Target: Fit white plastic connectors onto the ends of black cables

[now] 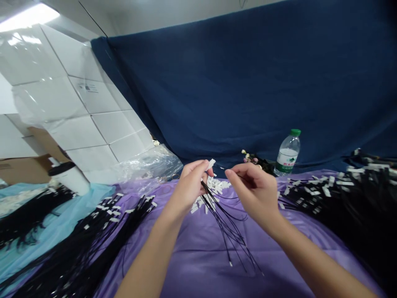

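My left hand (194, 182) is closed on a bunch of thin black wires (228, 229), whose loose ends hang down toward the purple cloth. Between its thumb and forefinger is a small white connector (211, 164). To the right, my right hand (256, 182) has its thumb and forefinger drawn together near a black wire that runs from the bunch; the other fingers are curled in. The two hands are apart. Behind and below them lies a pile of white connectors (218, 186) on the purple cloth (198, 265).
Black wires with white ends lie at the left (102, 236) and right (350, 215). A water bottle (288, 155) stands at the back, beside small flowers (248, 157). A white cup (70, 178), plastic film and white boxes (62, 99) are at the left; a blue curtain (242, 82) hangs behind.
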### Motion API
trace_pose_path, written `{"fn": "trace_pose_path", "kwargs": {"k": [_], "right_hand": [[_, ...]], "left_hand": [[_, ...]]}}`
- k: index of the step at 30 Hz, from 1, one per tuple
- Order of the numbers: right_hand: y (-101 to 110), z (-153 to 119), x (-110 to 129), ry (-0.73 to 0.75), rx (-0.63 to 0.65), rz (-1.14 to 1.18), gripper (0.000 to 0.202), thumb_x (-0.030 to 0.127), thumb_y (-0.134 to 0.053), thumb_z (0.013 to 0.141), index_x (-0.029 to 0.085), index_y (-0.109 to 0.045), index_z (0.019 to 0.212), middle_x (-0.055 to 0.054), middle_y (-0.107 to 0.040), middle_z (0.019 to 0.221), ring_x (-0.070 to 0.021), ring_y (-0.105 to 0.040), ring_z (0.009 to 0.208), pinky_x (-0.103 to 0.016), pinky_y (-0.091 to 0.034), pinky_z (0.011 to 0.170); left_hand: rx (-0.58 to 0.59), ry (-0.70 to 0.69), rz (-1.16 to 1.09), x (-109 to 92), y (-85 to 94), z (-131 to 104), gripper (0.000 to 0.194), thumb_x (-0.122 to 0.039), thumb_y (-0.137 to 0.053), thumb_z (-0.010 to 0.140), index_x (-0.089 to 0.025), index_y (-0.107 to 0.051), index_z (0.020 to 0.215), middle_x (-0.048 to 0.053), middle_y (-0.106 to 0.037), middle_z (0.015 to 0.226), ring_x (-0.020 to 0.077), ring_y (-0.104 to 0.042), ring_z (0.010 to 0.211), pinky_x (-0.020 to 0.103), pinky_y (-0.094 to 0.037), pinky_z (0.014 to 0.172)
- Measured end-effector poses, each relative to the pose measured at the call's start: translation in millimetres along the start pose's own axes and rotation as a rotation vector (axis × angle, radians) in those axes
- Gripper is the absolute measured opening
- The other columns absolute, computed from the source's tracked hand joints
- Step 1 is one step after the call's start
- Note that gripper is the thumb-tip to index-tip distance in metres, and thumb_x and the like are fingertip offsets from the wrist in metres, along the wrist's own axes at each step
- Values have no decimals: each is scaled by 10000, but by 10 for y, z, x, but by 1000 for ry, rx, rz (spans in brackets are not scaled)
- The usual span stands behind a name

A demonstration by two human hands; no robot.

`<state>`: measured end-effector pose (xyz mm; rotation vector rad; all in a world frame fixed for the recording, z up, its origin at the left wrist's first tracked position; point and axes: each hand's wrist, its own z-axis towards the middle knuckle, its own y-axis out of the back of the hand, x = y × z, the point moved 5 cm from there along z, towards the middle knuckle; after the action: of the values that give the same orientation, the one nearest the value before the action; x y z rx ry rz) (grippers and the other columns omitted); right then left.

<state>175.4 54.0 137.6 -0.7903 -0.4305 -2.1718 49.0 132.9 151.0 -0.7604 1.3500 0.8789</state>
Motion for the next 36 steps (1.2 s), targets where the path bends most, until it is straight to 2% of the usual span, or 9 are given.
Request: {"fn": "trace_pose_path", "kwargs": {"k": [3, 13, 21, 26, 36], "right_hand": [[-32, -46, 17, 42, 4, -78, 116, 271, -610, 841, 203, -603, 748, 45, -487, 534, -78, -368, 463, -239, -295, 444], [31, -29, 81, 128, -73, -169, 112, 221, -612, 836, 188, -589, 731, 56, -460, 528, -69, -364, 470, -222, -301, 452], [74, 19, 114, 132, -67, -102, 106, 195, -626, 823, 175, -589, 727, 70, -455, 531, -53, -355, 465, -205, -298, 443], [100, 25, 147, 133, -70, -104, 120, 187, -626, 824, 174, -584, 713, 72, -454, 534, -48, -353, 472, -202, -298, 451], [113, 23, 150, 99, -66, -91, 133, 195, -628, 822, 174, -582, 699, 71, -441, 519, -55, -363, 482, -210, -311, 470]], "left_hand": [[0, -1, 8, -17, -32, -34, 328, -366, -476, 871, -171, -491, 608, -62, -289, 448, 50, -226, 378, 181, -160, 380], [122, -51, 90, -5, -135, -98, 350, -440, -473, 879, -174, -499, 653, -63, -300, 465, 61, -280, 410, 178, -226, 399], [289, -48, -8, -55, -204, -156, 367, -482, -517, 864, -175, -485, 665, -81, -274, 451, 50, -225, 397, 169, -186, 393], [274, -23, -39, -48, -199, -149, 369, -464, -521, 863, -173, -473, 641, -76, -281, 446, 47, -231, 395, 169, -178, 402], [269, -19, 39, -44, -191, -147, 371, -489, -515, 857, -179, -487, 655, -67, -305, 478, 64, -283, 425, 183, -219, 424]]}}
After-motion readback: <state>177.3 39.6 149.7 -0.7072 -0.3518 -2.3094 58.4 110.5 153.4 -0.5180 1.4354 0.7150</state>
